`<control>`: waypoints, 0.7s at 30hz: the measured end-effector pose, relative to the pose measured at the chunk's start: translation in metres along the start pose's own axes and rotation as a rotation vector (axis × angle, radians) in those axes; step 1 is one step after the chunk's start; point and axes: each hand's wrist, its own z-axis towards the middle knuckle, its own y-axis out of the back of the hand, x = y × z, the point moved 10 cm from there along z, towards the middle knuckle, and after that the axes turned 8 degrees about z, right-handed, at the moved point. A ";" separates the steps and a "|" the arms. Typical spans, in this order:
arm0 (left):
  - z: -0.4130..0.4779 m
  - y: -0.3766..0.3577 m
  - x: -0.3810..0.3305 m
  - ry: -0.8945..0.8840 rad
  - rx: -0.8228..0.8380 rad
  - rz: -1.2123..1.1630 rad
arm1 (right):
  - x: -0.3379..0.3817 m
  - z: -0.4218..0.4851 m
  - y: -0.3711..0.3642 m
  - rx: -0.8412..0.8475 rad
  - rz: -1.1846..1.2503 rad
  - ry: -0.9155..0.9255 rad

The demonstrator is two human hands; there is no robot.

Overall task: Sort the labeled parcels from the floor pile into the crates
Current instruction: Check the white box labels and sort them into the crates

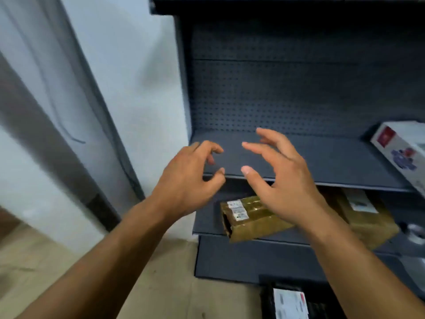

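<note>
Both left hand (184, 183) and right hand (287, 187) empty, fingers loose. Brown taped cardboard parcel (250, 221) at grey lower shelf's (207, 227) front edge: seems light, stiff, slick; grip its sides.

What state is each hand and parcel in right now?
left hand: empty, fingers loosely curled.
right hand: empty, fingers spread.
taped brown parcel: lying on lower shelf, near end gaping.
second brown parcel: lying on lower shelf, label up.
white box: lying on upper shelf.
</note>
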 end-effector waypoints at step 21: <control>-0.427 0.395 0.407 0.751 -0.324 0.301 | 0.489 0.019 -0.498 0.654 0.287 0.613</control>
